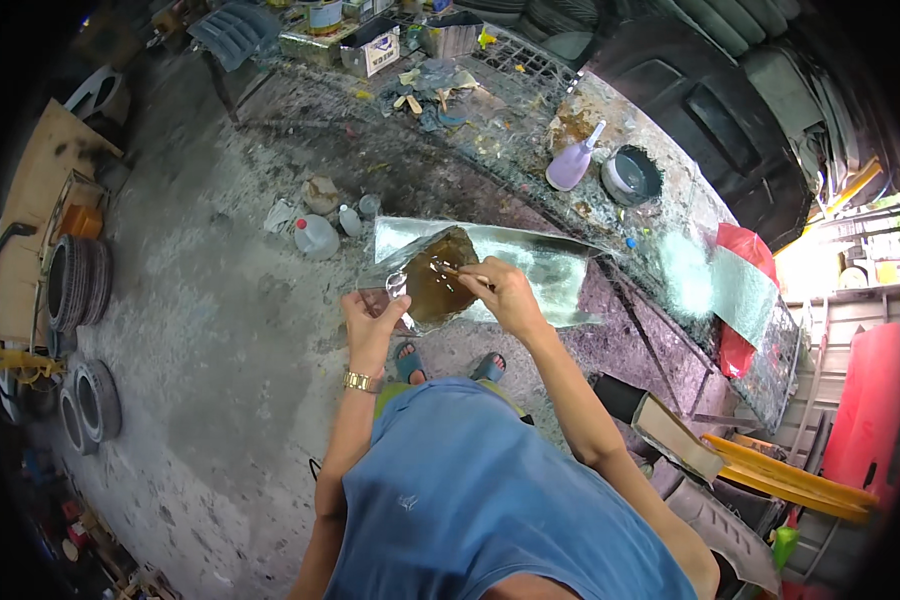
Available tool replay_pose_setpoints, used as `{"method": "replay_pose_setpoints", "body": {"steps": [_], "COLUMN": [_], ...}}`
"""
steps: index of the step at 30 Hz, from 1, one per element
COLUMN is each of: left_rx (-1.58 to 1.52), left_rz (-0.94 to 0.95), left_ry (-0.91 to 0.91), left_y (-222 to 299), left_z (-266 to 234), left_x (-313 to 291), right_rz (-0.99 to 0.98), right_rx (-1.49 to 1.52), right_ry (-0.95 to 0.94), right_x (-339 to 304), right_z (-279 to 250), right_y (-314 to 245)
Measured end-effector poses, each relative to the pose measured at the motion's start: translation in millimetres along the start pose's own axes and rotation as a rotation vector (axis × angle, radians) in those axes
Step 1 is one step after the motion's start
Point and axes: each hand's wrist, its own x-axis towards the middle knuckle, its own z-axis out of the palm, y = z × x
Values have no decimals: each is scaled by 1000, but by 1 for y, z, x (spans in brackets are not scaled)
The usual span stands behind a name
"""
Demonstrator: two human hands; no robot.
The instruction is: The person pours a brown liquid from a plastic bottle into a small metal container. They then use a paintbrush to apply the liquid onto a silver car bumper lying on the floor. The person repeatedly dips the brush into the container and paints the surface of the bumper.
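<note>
My left hand (373, 322) grips the near left edge of an angular piece with a glossy brown inner face (438, 295) and shiny, see-through-looking sides. Whether it is a cut container or a moulded part, I cannot tell. Over its brown surface, my right hand (505, 295) is closed in a pinch on a small, thin stick-like tool (448, 270), whose tip touches or hovers just above the brown face. Behind and to the right is a shiny silver sheet (555, 285). My left wrist wears a gold-coloured watch (361, 381).
A stained workbench (510, 130) runs diagonally ahead, bearing a purple squeeze bottle (573, 163) and a dark-rimmed tub (631, 176). Plastic jugs (316, 238) stand on the floor ahead left. Tyres (97, 400) lie far left. Car parts and a yellow curved piece (785, 478) crowd the right.
</note>
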Motion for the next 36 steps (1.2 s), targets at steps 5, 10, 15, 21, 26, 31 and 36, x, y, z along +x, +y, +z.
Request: {"method": "replay_pose_setpoints", "body": {"steps": [5, 10, 15, 21, 26, 31, 36], "left_rx": [-47, -70, -57, -35, -86, -33, 18], "left_rz": [-1, 23, 19, 43, 35, 48, 104], "left_ry": [28, 82, 107, 136, 116, 119, 167], "left_y": [-1, 5, 1, -3, -3, -9, -23], "left_z": [-14, -24, -33, -36, -31, -25, -29], "left_x": [3, 0, 1, 1, 1, 4, 10], "right_rz": [164, 85, -140, -149, -70, -214, 167], "right_rx": [267, -16, -442, -133, 111, -151, 351], "right_ry": [145, 41, -136, -9, -17, -128, 4], "right_x": [-8, 5, 49, 66, 31, 19, 9], "right_z": [-39, -59, -24, -16, -33, 12, 9], "right_y": [10, 13, 28, -9, -31, -14, 5]}}
